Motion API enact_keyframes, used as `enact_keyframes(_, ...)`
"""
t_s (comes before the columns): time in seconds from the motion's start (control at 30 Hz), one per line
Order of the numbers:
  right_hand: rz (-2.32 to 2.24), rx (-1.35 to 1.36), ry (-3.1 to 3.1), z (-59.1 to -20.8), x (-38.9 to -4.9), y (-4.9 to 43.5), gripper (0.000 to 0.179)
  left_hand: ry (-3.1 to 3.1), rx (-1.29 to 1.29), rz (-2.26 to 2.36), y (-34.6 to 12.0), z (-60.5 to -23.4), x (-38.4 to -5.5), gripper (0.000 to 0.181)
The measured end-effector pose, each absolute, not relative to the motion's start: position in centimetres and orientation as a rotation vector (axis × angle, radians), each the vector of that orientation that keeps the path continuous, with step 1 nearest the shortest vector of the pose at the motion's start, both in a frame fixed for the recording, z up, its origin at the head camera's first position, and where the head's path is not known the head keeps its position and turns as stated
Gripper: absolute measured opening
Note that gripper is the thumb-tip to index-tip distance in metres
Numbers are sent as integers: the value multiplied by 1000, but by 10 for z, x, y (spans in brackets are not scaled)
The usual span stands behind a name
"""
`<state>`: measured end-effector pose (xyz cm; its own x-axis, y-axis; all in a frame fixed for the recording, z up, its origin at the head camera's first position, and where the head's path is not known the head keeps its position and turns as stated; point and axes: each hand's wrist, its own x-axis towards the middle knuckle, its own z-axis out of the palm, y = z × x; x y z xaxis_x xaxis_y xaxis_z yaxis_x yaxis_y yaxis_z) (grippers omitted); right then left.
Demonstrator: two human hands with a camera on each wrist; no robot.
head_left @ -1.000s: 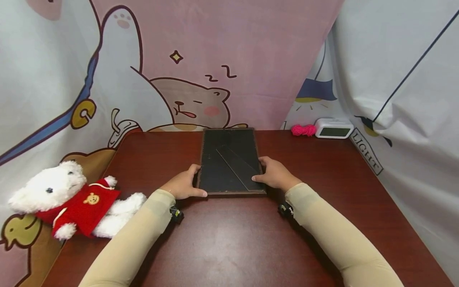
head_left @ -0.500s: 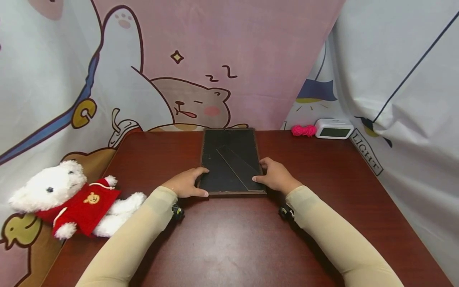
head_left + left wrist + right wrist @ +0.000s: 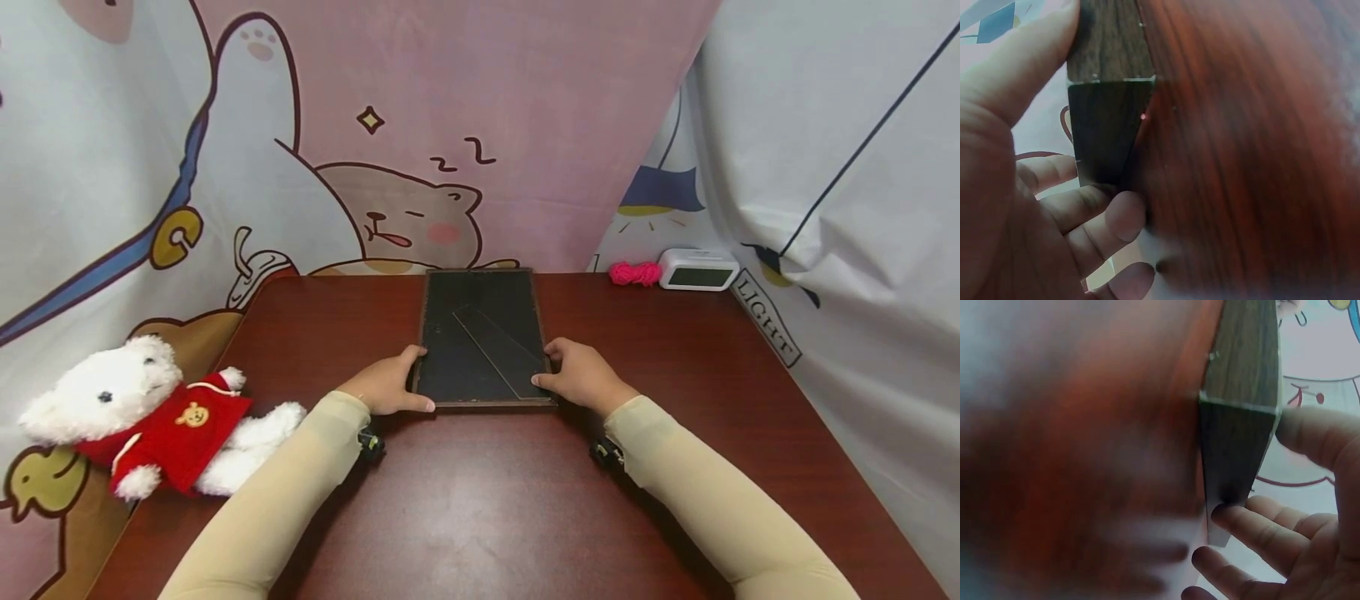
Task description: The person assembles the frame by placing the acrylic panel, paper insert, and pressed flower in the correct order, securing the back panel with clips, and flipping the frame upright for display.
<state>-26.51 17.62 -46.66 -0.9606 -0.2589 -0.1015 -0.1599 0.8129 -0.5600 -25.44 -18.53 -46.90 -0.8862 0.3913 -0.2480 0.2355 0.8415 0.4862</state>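
A dark picture frame (image 3: pixel 450 358) lies back side up on the table, its folded easel leg (image 3: pixel 504 350) slanting across the back. My left hand (image 3: pixel 386 385) holds the near left corner, the thumb along the front edge and the fingers at the left side. At the near right corner my right hand (image 3: pixel 585 377) grips the frame, its thumb on top and its fingers against the right side. Both wrist views show fingertips touching the frame's wood-grain side (image 3: pixel 1107 125). The frame's front faces down and is hidden.
On the left of the reddish-brown table (image 3: pixel 465 500) lies a white plush bear (image 3: pixel 180 425) in a red top. A pink yarn bundle (image 3: pixel 634 273) and a white digital clock (image 3: pixel 699 270) sit at the back right. Printed curtains (image 3: pixel 540 125) hang behind.
My left index finger went briefly over the frame's top and is back at its left edge. The right hand has slid slightly nearer and rightward. The frame stays in place.
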Motion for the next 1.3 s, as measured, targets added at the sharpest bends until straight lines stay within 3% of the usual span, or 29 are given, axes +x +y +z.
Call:
enact_keyframes(0.43,-812,-296,2890,-469,-259,174,54,2673,446,649,-184,-469,-254,114)
enact_keyframes(0.77,-798,-299,2913,-468,-258,172,52,2692,471,611,-180,-464,-256,107)
enact_keyframes(1.3,-602,-491,2989,-464,-257,168,46,2740,492,565,-180,-465,-255,108)
